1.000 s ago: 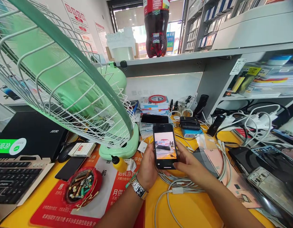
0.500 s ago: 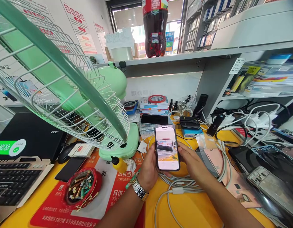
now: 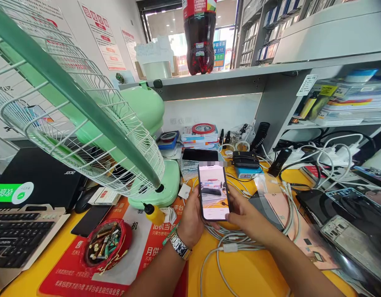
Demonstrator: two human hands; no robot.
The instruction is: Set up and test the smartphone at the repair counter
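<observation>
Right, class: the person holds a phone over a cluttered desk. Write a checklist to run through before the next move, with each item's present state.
1. Phone held by both hands: left hand, right hand: ok.
2. Screen lit and facing the person: ok.
3. Phone clear of the green fan: ok.
4. White cables clear of the wrists: not ok, they lie right under them.
5. Firmness of grip: cannot tell.

Bare forearms; seemingly metal wristwatch (image 3: 179,246).
</observation>
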